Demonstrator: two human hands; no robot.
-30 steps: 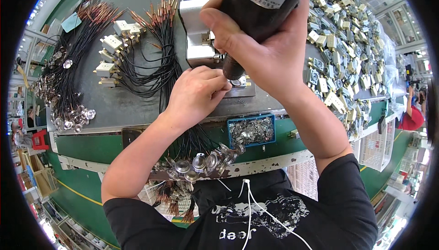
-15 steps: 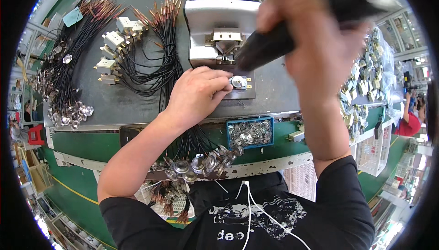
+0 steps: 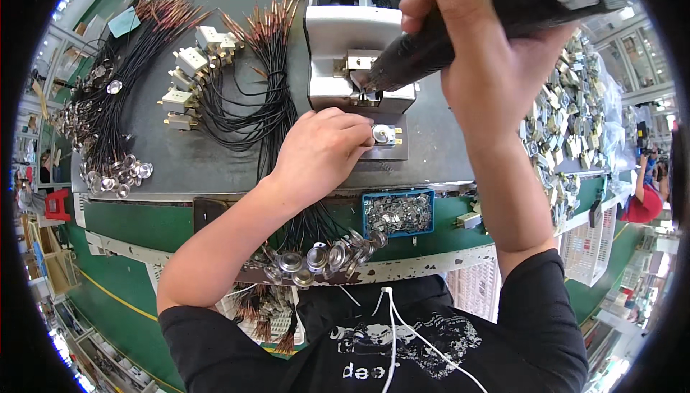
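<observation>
My right hand (image 3: 496, 62) is wrapped round a black power screwdriver (image 3: 417, 55), held slanting down to the left. The driver's tip is at the front pick-up spot of a silver screw feeder (image 3: 325, 70). Just below the feeder, a small thermostat-like part (image 3: 385, 134) with a round metal centre and brass tabs on its right rests on a flat metal block (image 3: 392, 153). My left hand (image 3: 320, 149) has its fingers closed on that part's left side; the fingertips are partly hidden. A bundle of black wires (image 3: 277, 98) runs beneath the left forearm.
A blue tray (image 3: 399, 232) of small metal pieces sits at the near edge. White connectors (image 3: 192, 61) and copper-tipped wires lie left. Round metal discs (image 3: 316, 255) hang over the front edge. Many loose thermostat-like parts (image 3: 568, 116) are heaped on the right.
The screwdriver has swung slightly down and left, and its tip now meets the feeder's pick-up spot. My left hand stays on the part. The whole view has shifted slightly.
</observation>
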